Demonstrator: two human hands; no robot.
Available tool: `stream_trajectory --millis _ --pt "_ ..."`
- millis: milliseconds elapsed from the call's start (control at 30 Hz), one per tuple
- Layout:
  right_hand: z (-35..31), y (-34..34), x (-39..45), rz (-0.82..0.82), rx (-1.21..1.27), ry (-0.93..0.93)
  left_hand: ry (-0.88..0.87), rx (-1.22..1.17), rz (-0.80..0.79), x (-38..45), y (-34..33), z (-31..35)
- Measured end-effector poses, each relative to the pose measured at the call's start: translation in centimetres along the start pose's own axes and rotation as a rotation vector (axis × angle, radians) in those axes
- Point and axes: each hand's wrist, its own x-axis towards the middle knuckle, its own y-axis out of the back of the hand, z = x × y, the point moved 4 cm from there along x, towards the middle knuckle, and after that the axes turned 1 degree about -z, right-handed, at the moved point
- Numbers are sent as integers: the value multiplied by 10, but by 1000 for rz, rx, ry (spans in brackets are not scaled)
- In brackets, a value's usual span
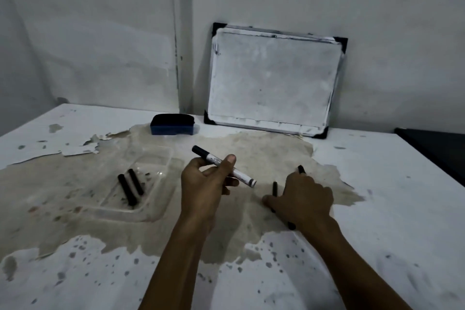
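My left hand (pixel 206 184) grips a white marker (pixel 241 175) with a black cap, held above the table and pointing up to the left. My right hand (pixel 304 199) rests on the table over black markers (pixel 275 188), and its fingers curl round one of them; the ends of these markers stick out past the hand. A clear plastic tray (pixel 153 158) lies to the left with two black markers (pixel 130 187) inside. A small whiteboard (pixel 271 80) with black corners leans against the wall at the back.
A blue and black eraser (pixel 172 124) sits near the wall, left of the whiteboard. The white table (pixel 377 184) has a large worn brown patch and peeling paint. A dark object (pixel 432 148) stands beyond the table's right edge.
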Motion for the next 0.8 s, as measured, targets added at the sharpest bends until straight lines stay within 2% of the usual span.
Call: stream_trajectory --millis 133,233,300,367,433,533,633,800 --pt "0 -5 -1 -7 86 20 120 -43 -5 6 -13 -22" --pt "-2 1 -4 3 176 49 254 -178 3 11 -17 -35" --pt "0 13 -9 83 289 95 342 -299 12 14 -18 -38" --pt "1 26 -20 243 407 176 394 -376 13 17 -19 -38" --pt "2 39 -33 414 463 282 412 -422 6 20 -20 -35" --pt "0 43 -45 545 414 378 417 -444 -12 21 -22 -34" --pt "-4 39 -47 595 380 440 420 -446 -21 18 -25 -34" --pt "-4 33 -46 581 382 477 426 -449 -16 13 -27 -32"
